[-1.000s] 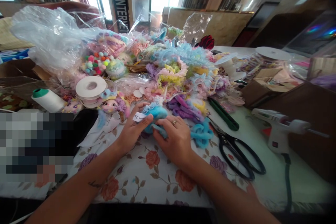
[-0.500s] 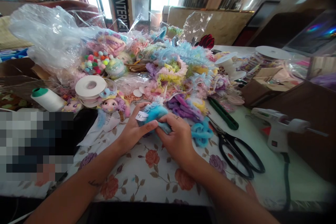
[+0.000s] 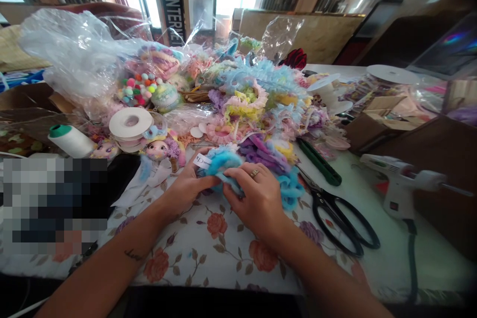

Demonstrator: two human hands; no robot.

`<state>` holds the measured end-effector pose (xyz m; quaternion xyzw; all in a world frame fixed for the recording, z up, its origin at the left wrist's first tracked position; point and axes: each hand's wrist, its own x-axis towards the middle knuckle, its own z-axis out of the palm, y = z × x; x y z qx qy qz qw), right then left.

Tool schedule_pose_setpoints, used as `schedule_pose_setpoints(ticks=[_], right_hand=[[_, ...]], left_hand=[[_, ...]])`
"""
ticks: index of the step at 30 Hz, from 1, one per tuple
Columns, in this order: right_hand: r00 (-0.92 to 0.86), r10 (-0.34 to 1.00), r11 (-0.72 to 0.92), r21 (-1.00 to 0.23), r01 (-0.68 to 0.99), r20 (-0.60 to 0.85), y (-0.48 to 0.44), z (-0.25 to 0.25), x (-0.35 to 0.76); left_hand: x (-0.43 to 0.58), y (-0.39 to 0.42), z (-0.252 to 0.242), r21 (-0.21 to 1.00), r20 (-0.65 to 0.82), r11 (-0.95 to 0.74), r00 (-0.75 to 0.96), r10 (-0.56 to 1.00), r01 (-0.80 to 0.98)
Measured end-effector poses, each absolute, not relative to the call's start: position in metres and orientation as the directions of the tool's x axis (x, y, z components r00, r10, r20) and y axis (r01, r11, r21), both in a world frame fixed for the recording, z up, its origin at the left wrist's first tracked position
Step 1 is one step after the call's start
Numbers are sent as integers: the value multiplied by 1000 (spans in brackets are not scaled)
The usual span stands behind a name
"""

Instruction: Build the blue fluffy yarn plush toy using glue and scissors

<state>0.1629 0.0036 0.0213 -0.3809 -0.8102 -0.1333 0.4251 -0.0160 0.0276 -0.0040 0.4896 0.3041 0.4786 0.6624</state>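
A fluffy blue wool bundle (image 3: pixel 225 158) is held between both hands above the flowered cloth. My left hand (image 3: pixel 188 184) is closed around its left side, with a small white printed tag (image 3: pixel 201 161) sticking out by the fingers. My right hand (image 3: pixel 257 191), a ring on one finger, pinches the bundle's grey-blue lower edge between thumb and fingers. The underside of the bundle is hidden by the hands. Just beyond them lie purple wool strands (image 3: pixel 261 151), and loose bright blue wool (image 3: pixel 292 190) rests right of my right hand.
Black-handled scissors (image 3: pixel 341 216), a green cutter (image 3: pixel 320 163) and a white glue gun (image 3: pixel 400 179) lie to the right. A ribbon spool (image 3: pixel 130 126), a thread cone (image 3: pixel 70 140) and a doll head (image 3: pixel 160 149) stand left. Behind is a heap of pastel ruffled trim (image 3: pixel 248 94).
My right hand has turned slightly, bringing its ring into clearer view, and its fingers have shifted along the bundle. More of the blue wool and the tag show. The view has moved slightly.
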Motion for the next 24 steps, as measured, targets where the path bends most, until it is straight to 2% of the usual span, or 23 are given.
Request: schedule_pose_setpoints(ticks=[3, 6, 12, 18, 21, 24], right_hand=[[-378, 487, 664, -53, 746, 787, 3, 22, 162], [-372, 484, 657, -48, 752, 792, 3, 20, 162], [-317, 558, 668, -189, 720, 767, 4, 18, 162], [-280, 600, 667, -276, 692, 750, 6, 16, 162], [-299, 574, 671, -228, 706, 763, 6, 15, 162], [-351, 486, 681, -95, 726, 800, 6, 15, 162]], left_hand=[[-14, 27, -2, 941, 86, 46, 367, 926, -335], [-13, 27, -1, 939, 79, 51, 358, 931, -339], [-13, 28, -8, 931, 69, 58, 329, 942, -361], [-16, 29, -12, 960, 91, -13, 271, 958, -280], [-16, 30, -10, 970, 92, -35, 230, 969, -240], [-16, 30, -9, 968, 83, -22, 238, 968, -251]])
